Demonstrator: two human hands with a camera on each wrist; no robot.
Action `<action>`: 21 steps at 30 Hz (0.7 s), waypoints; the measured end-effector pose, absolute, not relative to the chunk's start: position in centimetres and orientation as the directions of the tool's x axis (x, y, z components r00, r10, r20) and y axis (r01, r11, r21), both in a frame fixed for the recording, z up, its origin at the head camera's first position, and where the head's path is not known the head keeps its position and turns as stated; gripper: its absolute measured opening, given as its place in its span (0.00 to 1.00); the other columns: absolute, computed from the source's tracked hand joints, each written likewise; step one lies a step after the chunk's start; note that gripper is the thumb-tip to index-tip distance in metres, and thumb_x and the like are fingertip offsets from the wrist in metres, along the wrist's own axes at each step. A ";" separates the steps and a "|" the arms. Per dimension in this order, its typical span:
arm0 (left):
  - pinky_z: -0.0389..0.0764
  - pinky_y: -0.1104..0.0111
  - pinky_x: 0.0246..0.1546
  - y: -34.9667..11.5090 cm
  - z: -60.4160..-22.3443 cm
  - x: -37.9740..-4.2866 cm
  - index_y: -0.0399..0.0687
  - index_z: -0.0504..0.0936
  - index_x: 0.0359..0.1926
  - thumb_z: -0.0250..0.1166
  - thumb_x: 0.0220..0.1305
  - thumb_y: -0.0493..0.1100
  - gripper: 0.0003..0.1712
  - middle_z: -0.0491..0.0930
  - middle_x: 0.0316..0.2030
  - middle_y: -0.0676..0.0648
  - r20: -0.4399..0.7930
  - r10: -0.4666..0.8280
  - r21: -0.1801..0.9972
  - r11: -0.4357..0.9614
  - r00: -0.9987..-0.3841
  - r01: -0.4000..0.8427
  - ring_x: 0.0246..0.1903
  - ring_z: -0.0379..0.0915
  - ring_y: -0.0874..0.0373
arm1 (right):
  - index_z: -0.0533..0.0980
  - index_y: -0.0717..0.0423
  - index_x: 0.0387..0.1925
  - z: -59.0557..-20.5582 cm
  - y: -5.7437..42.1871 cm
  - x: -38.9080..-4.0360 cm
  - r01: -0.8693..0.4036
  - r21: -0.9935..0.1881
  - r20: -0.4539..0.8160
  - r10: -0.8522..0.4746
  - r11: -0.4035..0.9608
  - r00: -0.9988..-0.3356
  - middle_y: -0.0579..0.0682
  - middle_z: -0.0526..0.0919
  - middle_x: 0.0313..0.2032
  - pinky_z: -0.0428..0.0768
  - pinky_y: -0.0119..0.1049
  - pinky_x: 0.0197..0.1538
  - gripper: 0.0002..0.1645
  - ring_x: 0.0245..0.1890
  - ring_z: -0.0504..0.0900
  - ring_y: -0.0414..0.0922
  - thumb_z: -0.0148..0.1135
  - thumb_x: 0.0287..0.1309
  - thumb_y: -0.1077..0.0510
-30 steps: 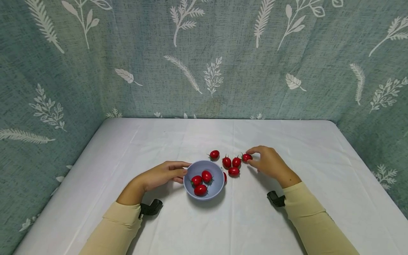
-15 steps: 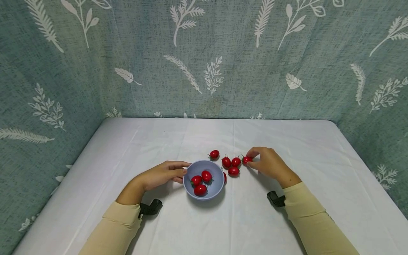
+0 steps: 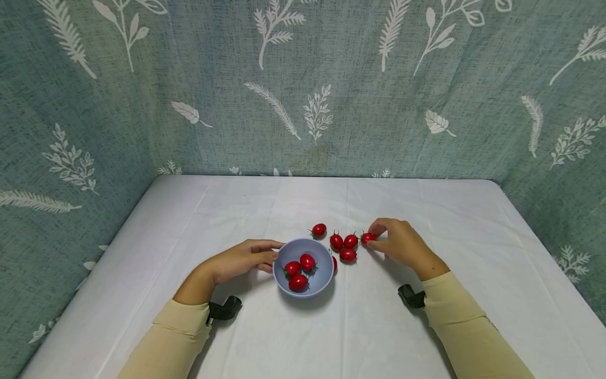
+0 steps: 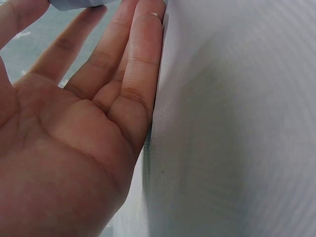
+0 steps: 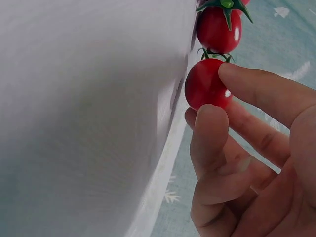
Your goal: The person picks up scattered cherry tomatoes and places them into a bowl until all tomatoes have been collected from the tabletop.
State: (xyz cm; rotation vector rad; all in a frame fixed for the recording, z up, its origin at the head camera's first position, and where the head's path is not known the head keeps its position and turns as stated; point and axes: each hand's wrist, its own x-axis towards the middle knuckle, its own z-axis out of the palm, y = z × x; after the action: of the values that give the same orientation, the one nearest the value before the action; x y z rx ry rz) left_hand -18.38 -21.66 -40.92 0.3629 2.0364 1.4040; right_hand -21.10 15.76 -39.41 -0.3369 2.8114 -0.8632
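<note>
A light blue bowl [image 3: 303, 292] with three red cherry tomatoes [image 3: 298, 283] inside sits on the white table. My left hand [image 3: 243, 260] holds the bowl at its left side, thumb near the rim. In the left wrist view, the bowl's outer wall [image 4: 74, 4] shows between thumb and forefinger, while the lower fingers lie along the cloth. To the right, my right hand [image 3: 400, 242] pinches a cherry tomato [image 3: 367, 238] with a green stalk. The right wrist view shows thumb and forefinger on this tomato [image 5: 203, 85], close to another tomato [image 5: 217, 32].
Several loose cherry tomatoes [image 3: 350, 241] lie between the bowl and my right hand. One tomato [image 3: 319, 230] lies behind the bowl, and another [image 3: 334, 265] is partly hidden by its right rim. Patterned green cloth [image 3: 303, 105] hangs behind the table [image 3: 255, 326].
The right hand's fingers have shifted slightly toward me, and the tomato at their tips has moved a little with them. The left hand and bowl stay in place.
</note>
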 end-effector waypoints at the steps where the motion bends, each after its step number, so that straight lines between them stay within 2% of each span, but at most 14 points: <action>1: 0.71 0.53 0.66 -21.7 -40.9 -18.4 0.41 0.68 0.71 0.56 0.74 0.52 0.31 0.74 0.64 0.37 -0.341 0.549 0.911 0.394 -0.763 -0.124 0.53 0.81 0.54 | 0.80 0.56 0.44 -39.4 15.8 -21.1 -0.166 -0.568 -0.101 -0.269 0.806 -0.958 0.57 0.85 0.46 0.77 0.34 0.28 0.12 0.19 0.79 0.41 0.70 0.59 0.58; 11: 0.69 0.51 0.68 -21.6 -40.9 -18.3 0.41 0.68 0.72 0.56 0.74 0.51 0.31 0.74 0.65 0.36 -0.342 0.547 0.911 0.393 -0.764 -0.126 0.53 0.81 0.54 | 0.81 0.55 0.43 -38.9 16.0 -20.8 -0.211 -0.568 -0.043 -0.285 0.795 -0.957 0.55 0.86 0.44 0.78 0.35 0.29 0.11 0.19 0.79 0.41 0.70 0.60 0.56; 18: 0.71 0.53 0.67 -21.6 -40.9 -18.4 0.40 0.68 0.71 0.56 0.74 0.51 0.31 0.74 0.65 0.36 -0.341 0.546 0.912 0.389 -0.765 -0.129 0.53 0.81 0.54 | 0.82 0.53 0.44 -38.4 15.3 -20.4 -0.254 -0.550 0.017 -0.293 0.796 -0.956 0.53 0.87 0.42 0.75 0.35 0.32 0.13 0.33 0.78 0.44 0.71 0.59 0.54; 21: 0.71 0.53 0.67 -21.6 -41.0 -18.4 0.40 0.67 0.71 0.56 0.74 0.51 0.31 0.74 0.65 0.36 -0.340 0.547 0.912 0.391 -0.765 -0.126 0.53 0.81 0.54 | 0.82 0.52 0.44 -38.1 15.0 -20.2 -0.258 -0.553 0.026 -0.294 0.792 -0.956 0.52 0.88 0.42 0.74 0.35 0.33 0.13 0.33 0.77 0.45 0.72 0.58 0.53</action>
State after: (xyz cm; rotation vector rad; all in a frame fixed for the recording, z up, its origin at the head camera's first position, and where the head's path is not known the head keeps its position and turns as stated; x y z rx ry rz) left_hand -18.44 -21.64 -41.01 0.3587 2.0356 1.4091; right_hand -20.15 14.97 -38.11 -0.4496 2.9156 -0.8854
